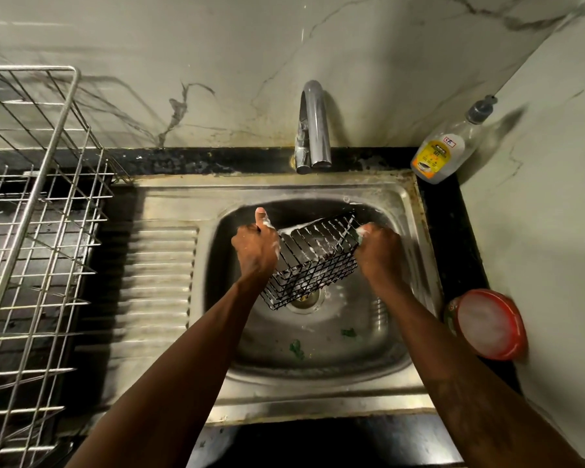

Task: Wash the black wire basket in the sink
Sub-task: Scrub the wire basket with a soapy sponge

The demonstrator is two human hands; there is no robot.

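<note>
1. Holding the black wire basket [313, 261] clear of the floor of the sink [318, 393], I had it tilted over the drain [306, 298], near corner low and far edge raised. Judged purpose: to let suds run off into the basin and to turn the wire sides up for scrubbing.
2. My left hand [255, 246] gripped the basket's left end, fingers curled about the wires, thumb pointing up, foam on the knuckles. This hand served as the anchor.
3. My right hand [379, 248] was closed round what appeared to be a greenish scrub pad [361, 235], pressed against the upper rim at the basket's right end. Whether those fingers also caught the wire could not be determined.
4. The basket lay between the two hands, spanning from one grip to the other and touching both. White foam [294, 228] clung along its upper wires, so I judged soaping to be under way and the rinse not yet done.
5. The tap [313, 126] stood behind the basin with no water seen running. The basket sat forward of the spout, not under it.
6. Noted alongside: a detergent bottle [446, 146] at the back right corner, a red-lidded tub [488, 324] on the counter to the right, a steel dish rack [38, 231] to the left
</note>
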